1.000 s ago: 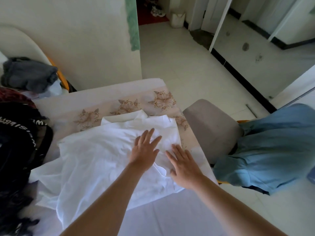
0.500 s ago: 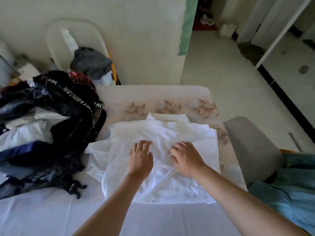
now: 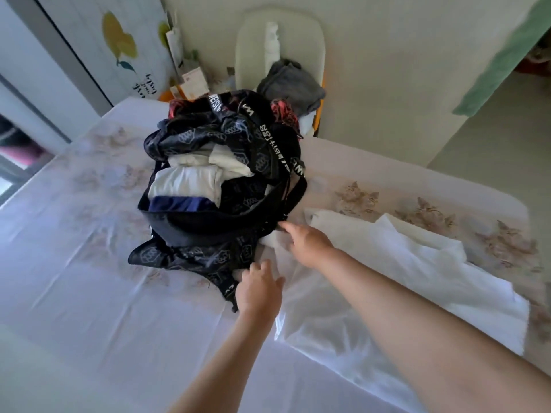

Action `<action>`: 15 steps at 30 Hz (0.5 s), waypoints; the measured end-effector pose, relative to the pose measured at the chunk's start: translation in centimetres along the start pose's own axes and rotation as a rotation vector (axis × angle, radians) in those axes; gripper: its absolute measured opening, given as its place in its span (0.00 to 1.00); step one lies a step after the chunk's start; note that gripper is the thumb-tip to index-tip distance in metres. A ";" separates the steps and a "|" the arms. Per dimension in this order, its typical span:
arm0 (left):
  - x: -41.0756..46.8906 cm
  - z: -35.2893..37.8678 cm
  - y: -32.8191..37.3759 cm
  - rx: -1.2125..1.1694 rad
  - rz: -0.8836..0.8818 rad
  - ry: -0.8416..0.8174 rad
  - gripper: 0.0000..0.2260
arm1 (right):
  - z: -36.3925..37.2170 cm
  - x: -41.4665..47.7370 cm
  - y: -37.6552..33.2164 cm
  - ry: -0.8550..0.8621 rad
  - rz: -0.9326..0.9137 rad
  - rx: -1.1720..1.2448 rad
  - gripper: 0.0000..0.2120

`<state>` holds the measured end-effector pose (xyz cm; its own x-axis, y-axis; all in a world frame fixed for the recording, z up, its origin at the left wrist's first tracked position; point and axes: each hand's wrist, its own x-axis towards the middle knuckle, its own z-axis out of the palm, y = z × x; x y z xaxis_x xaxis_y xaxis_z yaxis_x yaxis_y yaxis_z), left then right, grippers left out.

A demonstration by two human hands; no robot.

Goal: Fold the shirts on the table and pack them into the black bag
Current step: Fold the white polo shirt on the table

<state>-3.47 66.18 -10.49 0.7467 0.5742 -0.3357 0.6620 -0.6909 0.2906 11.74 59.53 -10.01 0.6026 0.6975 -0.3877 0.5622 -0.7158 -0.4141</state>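
The black bag (image 3: 238, 186) stands on the tabletop (image 3: 89, 293) left of middle, its mouth open and facing up, its lettered straps (image 3: 275, 150) draped over the far side; inside it lie folded clothes stacked edge on; a cream piece (image 3: 226, 159) sits farthest in, a white piece (image 3: 185, 183) in front of it, and a navy piece (image 3: 179, 204) nearest the bag's near rim; a red patterned cloth (image 3: 283, 111) shows at the bag's far edge, though whether it lies inside the bag I cannot tell.

The white shirt (image 3: 387, 278) lies on the tabletop just to the right of the bag, loosely folded and rumpled, its left edge touching the bag's side.

The right hand (image 3: 304, 242) rests on that left edge of the shirt, fingers stretched out toward the bag, the grip wide and holding nothing; its fingertips come right up to the bag's near rim.

The left hand (image 3: 258, 289) sits lower, where the bag's near corner meets the shirt; the thumb is spread toward the shirt; the fingers are seen from behind and blurred, so whether its grip has hold of any cloth I cannot tell.

Behind the tabletop a pale chair (image 3: 247, 55) carries a grey garment (image 3: 292, 87); a green cloth (image 3: 507, 64) hangs at the upper right.
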 end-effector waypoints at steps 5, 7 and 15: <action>0.4 -0.8 -1.5 -0.361 -0.226 0.083 0.12 | 0.1 1.6 0.2 0.097 -0.015 0.005 0.10; -0.3 -0.8 -2.9 -0.470 -0.278 0.158 0.13 | -0.1 1.5 0.3 0.152 -0.013 0.058 0.05; -0.3 -1.6 -3.6 -0.410 -0.143 -0.229 0.04 | -2.4 -1.9 -0.1 0.170 0.050 0.402 0.10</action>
<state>-5.99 69.24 -9.99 0.6431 0.5076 -0.5734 0.7626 -0.3556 0.5404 11.90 58.15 -7.28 0.7267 0.6235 -0.2883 0.2855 -0.6559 -0.6988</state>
